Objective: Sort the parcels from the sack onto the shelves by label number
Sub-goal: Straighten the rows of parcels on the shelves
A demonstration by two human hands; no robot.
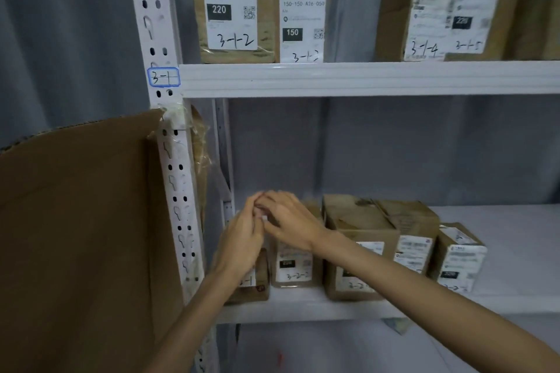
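- Against the grey wall, a white perforated metal rack [169, 142] with a flat brown cardboard sheet [75, 236] on its left.
- Upper shelf [363, 79]: tall labelled cartons [233, 3].
- Lower shelf [515, 251]: squat taped parcels [360, 251].
- Left hand [242, 236] and right hand [288, 221] meet above the leftmost parcels, fingers curled round something small and blurred; cannot tell what.

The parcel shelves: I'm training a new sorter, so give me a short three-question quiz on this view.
1. True or false: the blue-outlined tag on the upright reads 3-1.
2. Which printed number is on the parcel handwritten 3-1-2? A) 150 B) 220 C) 300
3. Fill in: the left hand and right hand meet over parcels on the ___ shelf.

Key: 1 true; 2 B; 3 lower.
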